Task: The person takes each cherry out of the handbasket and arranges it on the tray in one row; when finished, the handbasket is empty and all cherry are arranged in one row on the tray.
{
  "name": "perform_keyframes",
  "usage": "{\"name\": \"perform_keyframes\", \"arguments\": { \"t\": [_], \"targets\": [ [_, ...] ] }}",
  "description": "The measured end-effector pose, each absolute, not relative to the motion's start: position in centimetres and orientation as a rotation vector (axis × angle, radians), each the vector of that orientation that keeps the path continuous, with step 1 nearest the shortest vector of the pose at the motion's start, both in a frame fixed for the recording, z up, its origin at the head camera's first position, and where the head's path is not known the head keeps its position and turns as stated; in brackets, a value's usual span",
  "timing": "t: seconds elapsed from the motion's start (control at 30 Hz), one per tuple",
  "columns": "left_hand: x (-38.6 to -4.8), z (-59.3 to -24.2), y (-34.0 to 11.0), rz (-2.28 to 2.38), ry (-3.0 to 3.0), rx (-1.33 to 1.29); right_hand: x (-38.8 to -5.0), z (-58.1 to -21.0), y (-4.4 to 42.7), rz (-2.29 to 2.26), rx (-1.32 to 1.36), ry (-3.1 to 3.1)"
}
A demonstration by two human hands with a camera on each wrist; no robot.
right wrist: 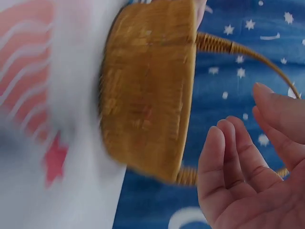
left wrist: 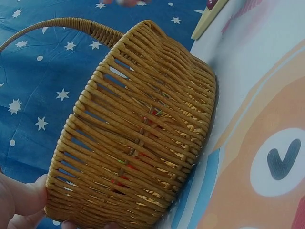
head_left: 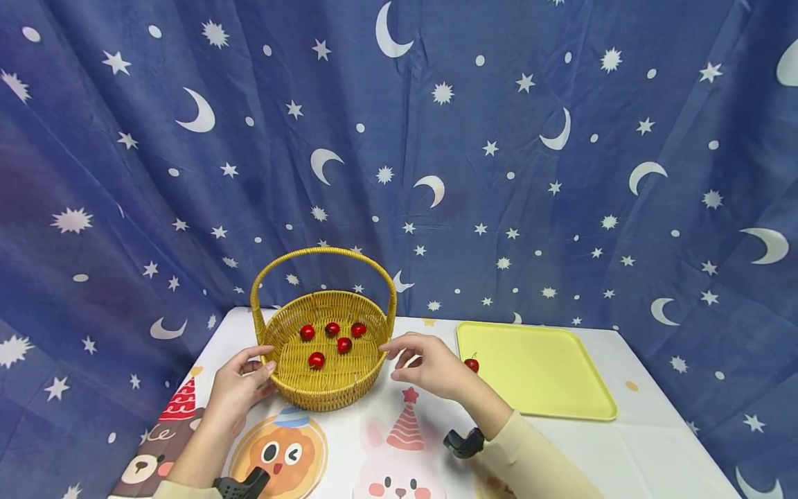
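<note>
A yellow wicker basket with a tall arched handle stands upright at the back left of the table. Inside it lie several red cherries, spread over the bottom. At the basket's left side, my left hand grips the rim between thumb and fingers; the left wrist view shows the thumb against the weave. My right hand is beside the right rim with fingers loosely extended and nothing held. In the right wrist view its fingers look apart from the basket, though the picture is blurred.
A shallow yellow tray lies to the right. One cherry rests at its left edge, partly behind my right hand. The tablecloth has cartoon prints. A blue curtain with moons and stars hangs behind the table.
</note>
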State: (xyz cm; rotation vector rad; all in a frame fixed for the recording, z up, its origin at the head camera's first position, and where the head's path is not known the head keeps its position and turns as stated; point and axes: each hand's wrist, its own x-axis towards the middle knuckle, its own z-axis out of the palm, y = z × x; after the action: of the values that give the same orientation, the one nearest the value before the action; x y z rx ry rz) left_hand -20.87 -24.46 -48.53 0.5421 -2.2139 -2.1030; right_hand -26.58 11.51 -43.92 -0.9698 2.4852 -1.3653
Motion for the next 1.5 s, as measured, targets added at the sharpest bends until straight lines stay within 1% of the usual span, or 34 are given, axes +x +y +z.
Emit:
{"name": "perform_keyframes", "arguments": {
  "t": [0.2, 0.33, 0.63, 0.83, 1.13, 1.33, 1.5],
  "targets": [
    [-20.9, -48.7, -24.7, -2.109, -2.189, 0.543, -27.1, -43.5, 6.3, -1.366, -1.017, 2.456],
    [-20.9, -48.8, -24.8, -2.112, -2.182, 0.55, -28.2, -44.2, 3.2, -1.331, -1.012, 2.452],
    [-20.7, -48.6, -24.9, -2.084, -2.21, 0.572, -30.5, -45.5, -1.6, -1.039, -1.062, 2.449],
    [-20.7, -48.5, -24.9, -2.076, -2.238, 0.544, -31.5, -46.3, -3.1, -0.898, -1.007, 2.469],
    [-20.9, -48.8, -24.8, -2.107, -2.206, 0.556, -32.6, -47.7, -4.3, -0.622, -1.052, 2.521],
    [-21.0, -49.0, -24.7, -2.117, -2.202, 0.553, -32.4, -48.1, -4.4, -0.636, -1.042, 2.507],
    [-21.1, -49.0, -24.7, -2.105, -2.21, 0.559, -32.4, -47.6, -4.2, -0.801, -1.033, 2.53]
  ]
}}
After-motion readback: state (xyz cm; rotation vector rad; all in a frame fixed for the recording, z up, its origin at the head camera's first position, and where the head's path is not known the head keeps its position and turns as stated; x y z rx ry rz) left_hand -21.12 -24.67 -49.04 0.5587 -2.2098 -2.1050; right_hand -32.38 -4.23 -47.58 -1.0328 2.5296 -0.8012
